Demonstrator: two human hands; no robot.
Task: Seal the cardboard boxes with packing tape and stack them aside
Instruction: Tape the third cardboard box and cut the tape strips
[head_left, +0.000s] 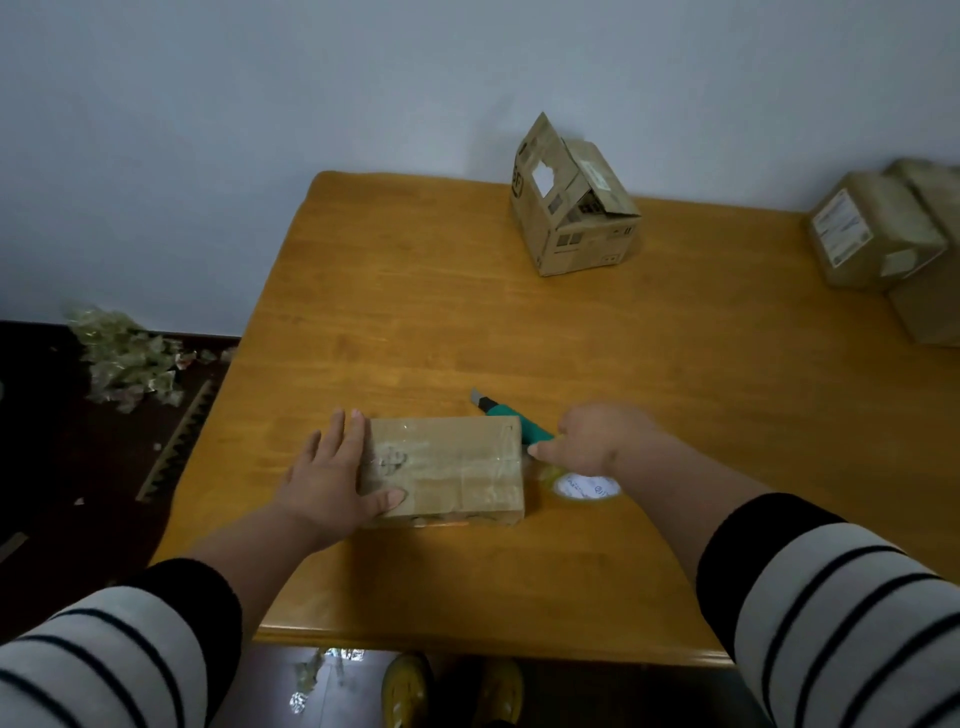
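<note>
Pressing taped box (447, 467) with flat left hand (332, 478) | right hand (597, 441) fingers grasping green cutter (519, 423)

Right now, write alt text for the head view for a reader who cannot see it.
A person's left hand lies flat on a taped cardboard box on a wooden table, while the right hand reaches toward a green utility knife above a tape roll. An open-flapped box stands behind; stacked boxes sit far right.

Both sleeves (852, 618) were white with thin dark horizontal stripes and ended in broad black cuffs (763, 525) pushed up the forearms. Below the table's near edge, the feet wore yellow shoes (405, 691).
</note>
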